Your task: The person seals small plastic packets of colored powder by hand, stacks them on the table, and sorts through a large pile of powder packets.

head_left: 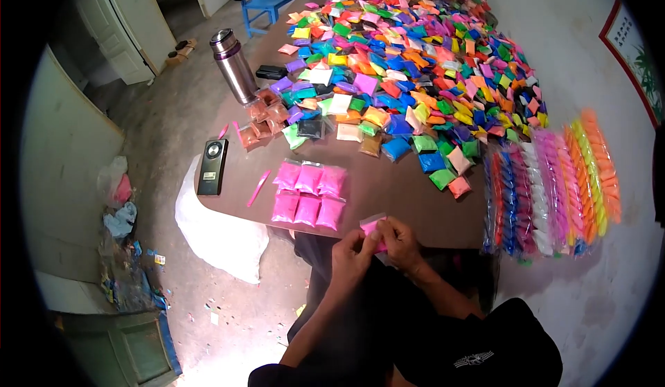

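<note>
1. Nearest us, below the hands, is a black garment (485, 331) with a pale printed mark.
2. Our left hand (352, 254) pinches a pink packet (373, 226) between thumb and fingers; our right hand (402, 243) grips the same packet from the other side. We have it at the near edge of the brown tabletop (388, 190), its clear top corner showing above the fingers.
3. Just left of our hands, six filled pink packets (308, 177) lie flat in two rows of three, neighbours touching.
4. Beside them we see a narrow pink strip (259, 188), and farther left a dark smartphone (212, 168), lying back up. A white sheet or bag (218, 231), we cannot tell which, hangs low past that corner.
5. On our right, long clear sleeves (551, 190) of coloured packets lie side by side, orange and yellow outermost.
6. Beyond the six, we find reddish-brown packets (260, 118) bunched near an upright steel thermos (235, 68), with a small black case (271, 73) just beside it.
7. Farther off, a broad heap of multicoloured packets (409, 58) covers the far part; past it stands a blue chair (271, 1).
</note>
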`<state>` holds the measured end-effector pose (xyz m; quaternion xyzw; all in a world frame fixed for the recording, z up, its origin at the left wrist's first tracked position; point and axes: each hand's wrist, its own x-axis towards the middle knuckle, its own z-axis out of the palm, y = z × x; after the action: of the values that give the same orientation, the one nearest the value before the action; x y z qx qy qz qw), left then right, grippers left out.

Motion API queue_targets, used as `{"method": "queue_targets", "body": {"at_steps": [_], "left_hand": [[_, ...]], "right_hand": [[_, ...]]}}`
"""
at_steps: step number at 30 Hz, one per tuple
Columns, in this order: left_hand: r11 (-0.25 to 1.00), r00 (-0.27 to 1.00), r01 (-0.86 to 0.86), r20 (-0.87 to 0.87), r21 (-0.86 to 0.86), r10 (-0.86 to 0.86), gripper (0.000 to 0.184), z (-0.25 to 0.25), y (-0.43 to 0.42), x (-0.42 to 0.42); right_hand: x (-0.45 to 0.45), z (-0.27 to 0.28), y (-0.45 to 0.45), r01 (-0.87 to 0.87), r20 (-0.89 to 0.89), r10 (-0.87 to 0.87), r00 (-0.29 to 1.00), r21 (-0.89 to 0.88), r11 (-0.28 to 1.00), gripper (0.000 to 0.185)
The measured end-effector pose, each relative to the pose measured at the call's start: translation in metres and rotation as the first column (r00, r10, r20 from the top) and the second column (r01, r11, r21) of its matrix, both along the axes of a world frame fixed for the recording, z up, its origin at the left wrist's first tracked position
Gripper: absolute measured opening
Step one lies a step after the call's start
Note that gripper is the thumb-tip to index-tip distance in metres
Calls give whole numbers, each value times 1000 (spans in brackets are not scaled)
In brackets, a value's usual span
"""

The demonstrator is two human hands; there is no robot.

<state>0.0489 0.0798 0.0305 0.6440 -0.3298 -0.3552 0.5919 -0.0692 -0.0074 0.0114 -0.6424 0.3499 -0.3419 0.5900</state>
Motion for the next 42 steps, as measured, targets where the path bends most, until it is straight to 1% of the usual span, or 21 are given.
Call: {"method": "queue_targets", "body": {"at_steps": [1,2,4,8,11,13,17,19,20,22,26,28,29,31,32,34,35,37,38,40,42], "left_hand": [[1000,998,11,-56,-3,-11,29,1,-1,0],[1000,998,7,-58,-5,-7,29,3,-1,1],[996,997,58,-54,70,-54,30,5,-2,1],[996,988,79,-139,52,-71,31,-1,-5,2],[997,993,71,-94,-16,-72,32,-5,-6,5],[998,999,49,14,-33,-49,31,-7,-7,6],[999,999,14,35,-36,-13,30,-4,-7,13],[997,996,62,-69,38,-60,29,-11,-8,15],[998,996,58,-77,40,-54,29,-14,-8,14],[997,992,42,-118,-60,-48,28,-22,-9,9],[993,973,60,-215,-106,-82,28,-38,-13,7],[989,977,130,-162,-63,-139,28,-27,-13,13],[989,975,131,-170,-62,-140,28,-29,-14,12],[990,994,102,-23,-98,-105,24,-30,-17,11],[989,994,106,-30,-99,-110,24,-30,-18,12],[986,983,156,103,-53,-150,25,-22,-18,17],[986,983,161,99,-53,-155,25,-15,-18,19],[984,972,175,166,-41,-166,27,-4,-20,23],[983,971,180,167,-43,-171,27,-5,-22,22],[988,996,90,16,-124,-89,28,-6,-26,19],[984,992,124,38,-130,-120,26,-14,-29,20]], "right_hand": [[0,-2,0,27,-13,-27,1000,51,998,28],[1,-5,1,24,-15,-23,1000,50,998,28],[1,-8,2,124,-33,-125,992,-19,992,30],[3,-8,-1,136,-50,-138,989,-42,990,32],[7,3,-4,114,-24,-114,993,-12,993,34],[8,5,-6,62,-61,-62,996,-7,998,36],[16,3,-7,36,-39,-36,999,7,999,35],[16,-7,-9,102,-47,-99,994,70,992,35],[16,-11,-10,97,-54,-94,994,71,993,35],[21,-6,-11,155,-60,-153,986,38,987,35],[26,2,-10,180,-88,-180,980,-7,984,35],[23,-8,-14,199,-54,-197,979,32,980,34],[21,-12,-16,200,-63,-198,978,32,979,34],[18,-12,-19,155,-62,-155,986,-12,988,33],[16,-10,-21,159,-69,-159,985,-13,987,33],[15,-4,-21,136,-67,-139,988,-38,990,31],[15,1,-20,141,-72,-144,987,-38,989,31],[20,17,-18,188,-62,-181,982,153,970,27],[18,13,-20,194,-61,-187,981,151,969,27],[10,4,-25,171,-137,-168,976,4,985,25],[5,1,-25,157,-136,-158,978,-22,987,25]]}}
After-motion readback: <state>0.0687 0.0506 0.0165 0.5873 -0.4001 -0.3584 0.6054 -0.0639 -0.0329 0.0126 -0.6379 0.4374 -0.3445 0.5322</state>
